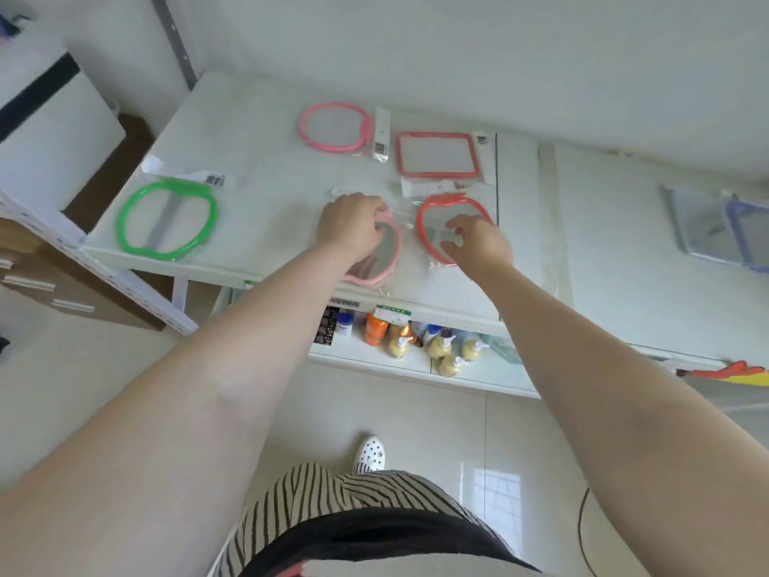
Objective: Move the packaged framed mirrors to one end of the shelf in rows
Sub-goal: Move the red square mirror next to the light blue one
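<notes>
Gripping the top edge of a pale pink round plastic-framed mirror in a clear crinkly bag, the left hand is curling its fingers round the frame near the shelf's front edge. The right hand is hovering with fingers spread and loosely bent over a red round-framed bagged mirror, at three o'clock from the pink one; contact is unclear. To do this well, I judge each should be slid flat, not lifted by the slippery film. At nine o'clock is lying a green round-framed bagged mirror; at twelve, a pink round one and a red square one, on the glossy white shelf.
</notes>
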### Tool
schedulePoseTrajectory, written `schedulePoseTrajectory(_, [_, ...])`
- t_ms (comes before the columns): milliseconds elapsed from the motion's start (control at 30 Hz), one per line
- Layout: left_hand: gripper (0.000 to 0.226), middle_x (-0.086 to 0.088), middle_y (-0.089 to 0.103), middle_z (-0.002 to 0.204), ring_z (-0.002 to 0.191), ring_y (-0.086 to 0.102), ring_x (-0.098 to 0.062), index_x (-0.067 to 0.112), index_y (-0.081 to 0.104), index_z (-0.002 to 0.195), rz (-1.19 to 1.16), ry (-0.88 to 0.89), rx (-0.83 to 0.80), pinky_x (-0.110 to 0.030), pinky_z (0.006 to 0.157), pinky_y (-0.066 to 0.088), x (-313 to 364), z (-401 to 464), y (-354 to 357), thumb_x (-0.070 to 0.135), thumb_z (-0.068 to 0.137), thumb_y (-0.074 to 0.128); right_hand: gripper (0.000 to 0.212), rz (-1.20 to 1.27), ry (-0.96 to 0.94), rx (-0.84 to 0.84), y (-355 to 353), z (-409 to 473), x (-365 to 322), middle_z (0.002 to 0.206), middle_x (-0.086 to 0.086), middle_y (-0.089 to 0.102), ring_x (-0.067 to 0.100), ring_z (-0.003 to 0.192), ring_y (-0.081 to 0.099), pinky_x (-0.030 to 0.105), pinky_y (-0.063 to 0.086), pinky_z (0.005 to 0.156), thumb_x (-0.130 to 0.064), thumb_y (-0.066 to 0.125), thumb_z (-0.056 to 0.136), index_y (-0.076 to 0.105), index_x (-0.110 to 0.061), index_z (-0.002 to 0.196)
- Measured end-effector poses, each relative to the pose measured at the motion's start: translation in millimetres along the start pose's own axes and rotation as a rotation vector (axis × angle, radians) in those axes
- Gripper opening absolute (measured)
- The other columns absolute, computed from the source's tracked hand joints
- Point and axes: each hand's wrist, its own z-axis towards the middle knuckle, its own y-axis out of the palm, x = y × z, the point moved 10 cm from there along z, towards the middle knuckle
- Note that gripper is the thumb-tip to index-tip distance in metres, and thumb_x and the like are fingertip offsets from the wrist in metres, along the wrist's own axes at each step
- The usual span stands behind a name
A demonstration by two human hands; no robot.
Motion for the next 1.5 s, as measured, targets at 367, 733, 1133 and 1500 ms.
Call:
schedulePoseTrajectory(367, [0.035,-0.014,0.062,0.12,0.114,0.057,-0.035,0.01,0.058,0.122,-0.009,-0.089,-0.025,-0.039,0.09,0.046,-0.7,123.2,32.2,0.023,0.089,0.053,0.04,0.04,0.166,0.089,-22.8,113.6,54.3,0.124,0.002,0.061,0.022,0.11,0.06,0.031,0.048,0.084,-0.034,0.063,0.088,0.058,-0.023,0.125])
schedulePoseTrajectory(733, [0.048,-0.025,0.053,0.131,0.126,0.047,-0.036,-0.007,0.042,0.133,-0.152,-0.167,-0.045,-0.038,0.101,0.038,-1.5,201.6,91.0,0.027,0.099,0.044,0.052,-0.033,0.329,0.157,0.3,206.5,87.4,0.125,0.012,0.058,0.032,0.121,0.049,0.04,0.044,0.094,-0.04,0.056,0.09,0.049,-0.007,0.13])
schedulePoseTrajectory(1133, [0.026,-0.02,0.069,0.106,0.1,0.068,-0.037,0.009,0.059,0.1,-0.909,-0.489,-0.045,-0.046,0.086,0.057,-21.8,213.5,115.5,-0.002,0.077,0.061,0.027,0.438,0.417,0.311,-9.8,214.4,104.3,0.061,-0.007,0.042,0.025,0.074,0.046,0.033,0.038,0.068,-0.037,0.068,0.079,0.058,-0.012,0.086])
schedulePoseTrajectory(1500, [0.039,-0.017,0.071,0.105,0.09,0.069,-0.032,0.008,0.065,0.112,-1.274,-0.652,0.011,-0.041,0.087,0.057,35.6,136.7,67.4,-0.011,0.078,0.06,0.082,0.639,0.629,0.464,-63.0,98.2,90.6,0.14,0.012,0.047,0.03,0.131,0.043,0.035,0.04,0.104,-0.047,0.07,0.081,0.034,-0.007,0.143])
